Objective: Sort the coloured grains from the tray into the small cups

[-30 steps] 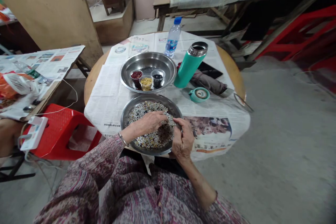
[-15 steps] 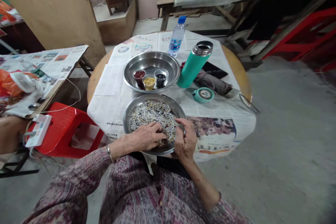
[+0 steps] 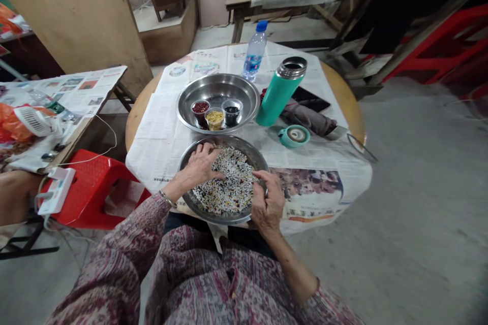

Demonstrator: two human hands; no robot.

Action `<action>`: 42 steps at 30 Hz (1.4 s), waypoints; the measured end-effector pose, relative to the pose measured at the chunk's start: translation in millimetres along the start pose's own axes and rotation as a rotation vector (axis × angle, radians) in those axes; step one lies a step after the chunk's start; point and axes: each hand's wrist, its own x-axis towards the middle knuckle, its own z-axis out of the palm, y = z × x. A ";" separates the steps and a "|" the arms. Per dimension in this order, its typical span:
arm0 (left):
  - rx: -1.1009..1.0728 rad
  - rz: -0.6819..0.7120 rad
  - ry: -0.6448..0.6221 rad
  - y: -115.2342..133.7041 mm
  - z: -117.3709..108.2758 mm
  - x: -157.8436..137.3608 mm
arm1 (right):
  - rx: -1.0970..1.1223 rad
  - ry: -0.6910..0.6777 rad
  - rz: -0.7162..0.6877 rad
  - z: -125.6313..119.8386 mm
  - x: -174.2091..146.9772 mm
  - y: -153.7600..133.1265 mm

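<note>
Near the front of the table sits a metal basin point(image 3: 260, 161) holding a mix of mostly white grains point(image 3: 231, 188) with black, yellow and reddish ones. My left hand point(image 3: 200, 165) rests on the grains at the basin's left side, fingers spread. My right hand point(image 3: 269, 205) grips the right rim, thumb and fingers closed on it. Just behind stands a second metal basin point(image 3: 247, 94). Inside are three clear cups: one of dark red beans point(image 3: 201, 107), one of yellow grains point(image 3: 215, 119) and one of black beans point(image 3: 232, 111).
Newspaper covers the round table point(image 3: 152, 122). Right of the far basin stand an open green thermos point(image 3: 280, 94), its lid point(image 3: 296, 135) and a water bottle point(image 3: 254, 56). A dark folded bundle point(image 3: 312, 121) lies alongside. At left, a red stool point(image 3: 93, 183) bears a power strip point(image 3: 57, 193).
My left hand has moved from the basin's front middle to its back left, and its fingers have spread. The grains at the front now show. My right hand stays at the rim.
</note>
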 end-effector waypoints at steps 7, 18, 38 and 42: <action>-0.189 0.076 -0.078 6.9 13.4 -4.2 | -0.006 0.006 -0.009 -0.1 -0.1 -1.1; -0.095 0.472 -0.164 56.4 22.8 -27.6 | -0.013 -0.006 0.007 -0.8 -1.3 0.6; -0.066 -0.075 -0.097 22.2 4.8 -46.9 | -0.003 0.006 -0.005 0.0 -0.9 0.6; -0.294 -0.056 -0.089 34.3 14.7 -22.2 | -0.008 0.002 -0.009 -0.3 -0.7 0.4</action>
